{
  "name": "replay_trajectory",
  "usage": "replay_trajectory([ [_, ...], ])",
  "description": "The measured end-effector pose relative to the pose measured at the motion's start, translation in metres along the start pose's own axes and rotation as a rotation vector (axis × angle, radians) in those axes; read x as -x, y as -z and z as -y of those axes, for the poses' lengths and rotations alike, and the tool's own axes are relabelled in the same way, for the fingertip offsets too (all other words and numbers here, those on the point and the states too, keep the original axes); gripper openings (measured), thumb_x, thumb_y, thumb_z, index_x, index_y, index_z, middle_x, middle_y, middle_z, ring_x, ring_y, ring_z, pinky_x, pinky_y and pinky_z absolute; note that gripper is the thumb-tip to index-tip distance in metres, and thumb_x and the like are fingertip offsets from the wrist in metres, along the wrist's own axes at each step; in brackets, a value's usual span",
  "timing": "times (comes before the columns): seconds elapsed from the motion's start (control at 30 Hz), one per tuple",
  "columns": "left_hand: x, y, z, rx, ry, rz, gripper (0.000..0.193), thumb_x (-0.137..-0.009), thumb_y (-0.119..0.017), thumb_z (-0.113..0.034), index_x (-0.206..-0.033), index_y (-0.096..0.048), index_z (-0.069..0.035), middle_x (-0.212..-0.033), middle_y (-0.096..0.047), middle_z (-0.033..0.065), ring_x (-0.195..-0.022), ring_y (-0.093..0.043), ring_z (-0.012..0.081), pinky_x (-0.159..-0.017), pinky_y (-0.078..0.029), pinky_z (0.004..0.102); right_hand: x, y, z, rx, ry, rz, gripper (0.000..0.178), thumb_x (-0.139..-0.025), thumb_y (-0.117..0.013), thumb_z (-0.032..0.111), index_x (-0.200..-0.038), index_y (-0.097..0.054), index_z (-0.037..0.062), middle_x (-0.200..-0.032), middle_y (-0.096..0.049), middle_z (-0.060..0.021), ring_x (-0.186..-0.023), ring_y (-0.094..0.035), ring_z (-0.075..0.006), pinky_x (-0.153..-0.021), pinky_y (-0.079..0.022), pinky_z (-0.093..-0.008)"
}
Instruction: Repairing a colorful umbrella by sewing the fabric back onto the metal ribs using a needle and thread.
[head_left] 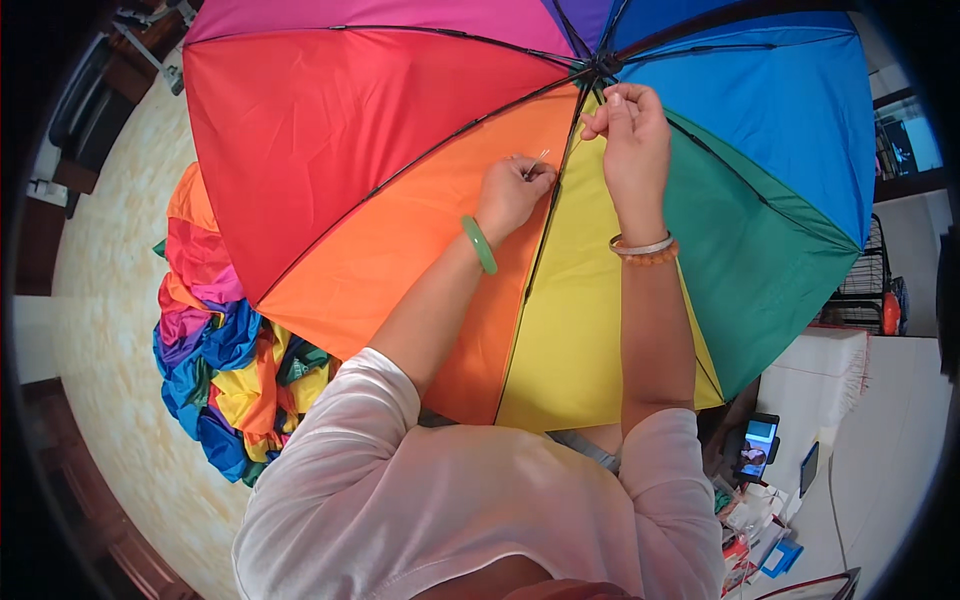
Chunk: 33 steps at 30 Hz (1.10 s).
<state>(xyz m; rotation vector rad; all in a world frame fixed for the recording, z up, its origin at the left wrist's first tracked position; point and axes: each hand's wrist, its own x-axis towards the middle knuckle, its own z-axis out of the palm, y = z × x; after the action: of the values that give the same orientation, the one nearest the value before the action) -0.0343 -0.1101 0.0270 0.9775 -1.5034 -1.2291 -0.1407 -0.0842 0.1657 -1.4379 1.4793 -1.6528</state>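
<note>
An open rainbow umbrella [390, 210] spreads before me with its inner side and dark ribs showing. My left hand [515, 192], a green bangle on its wrist, is closed in a pinch over the orange panel, beside the rib [545, 235] that borders the yellow one. Short white threads [541, 157] stick out from its fingertips. Higher up, close to the hub [604, 66], my right hand [632, 125] pinches its fingers together over the yellow panel. Whatever lies in that pinch is too small to make out.
A heap of rainbow cloth [235, 350] lies on the floor at the left. At the lower right, a phone [757, 447] stands among small items near a white surface [880, 450]. A black wire rack [862, 270] is at the far right, dark furniture [95, 110] at the upper left.
</note>
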Motion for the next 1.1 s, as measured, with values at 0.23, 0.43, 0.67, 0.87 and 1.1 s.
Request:
replay_trajectory([
  [0.23,0.000,-0.008,-0.006,-0.189,-0.121,-0.121,0.007,-0.076,-0.064,-0.005,-0.075,-0.063,0.001,-0.067,-0.051,0.0046,-0.060,-0.044,0.0150,-0.055,-0.037,0.0269,0.005,-0.008,0.014,0.071,0.006,0.036,0.009,-0.093,-0.044,0.006,-0.097,-0.050,0.0008,-0.068,-0.052,-0.0035,-0.058,-0.052,-0.0116,-0.060,-0.046,-0.0245],
  [0.43,0.002,-0.010,-0.009,-0.161,-0.164,-0.185,0.007,-0.074,-0.062,-0.008,-0.074,-0.061,-0.001,-0.070,-0.053,0.0075,-0.058,-0.046,0.0211,-0.056,-0.041,0.0314,0.005,-0.016,0.019,0.164,0.059,0.040,0.008,-0.091,-0.045,0.005,-0.094,-0.052,0.0017,-0.066,-0.053,-0.0026,-0.057,-0.052,-0.0111,-0.054,-0.044,-0.0238],
  [0.67,0.012,-0.016,-0.013,-0.186,-0.085,-0.148,0.008,-0.080,-0.059,-0.008,-0.086,-0.061,-0.003,-0.072,-0.053,0.0041,-0.059,-0.045,0.0169,-0.057,-0.040,0.0277,0.029,-0.059,0.044,0.308,0.382,-0.060,0.011,-0.083,-0.052,0.003,-0.094,-0.056,0.0048,-0.070,-0.057,-0.0049,-0.058,-0.054,-0.0183,-0.053,-0.044,-0.0301],
  [0.87,0.015,-0.012,-0.027,-0.215,0.031,-0.096,0.012,-0.085,-0.056,-0.007,-0.096,-0.061,-0.003,-0.073,-0.054,0.0002,-0.059,-0.045,0.0119,-0.058,-0.038,0.0228,0.034,-0.098,0.044,0.322,0.713,-0.049,0.014,-0.076,-0.051,0.002,-0.085,-0.041,0.0054,-0.072,-0.052,-0.0124,-0.059,-0.053,-0.0284,-0.056,-0.045,-0.0372],
  [1.1,0.031,-0.004,-0.006,-0.467,-0.168,-0.084,0.025,-0.089,-0.052,-0.006,-0.112,-0.060,-0.006,-0.082,-0.056,0.0027,-0.070,-0.050,0.0142,-0.064,-0.040,0.0234,0.031,-0.087,0.041,0.392,0.646,0.003,0.015,-0.076,-0.052,0.000,-0.087,-0.042,0.0042,-0.074,-0.053,-0.0114,-0.060,-0.053,-0.0269,-0.057,-0.045,-0.0364],
])
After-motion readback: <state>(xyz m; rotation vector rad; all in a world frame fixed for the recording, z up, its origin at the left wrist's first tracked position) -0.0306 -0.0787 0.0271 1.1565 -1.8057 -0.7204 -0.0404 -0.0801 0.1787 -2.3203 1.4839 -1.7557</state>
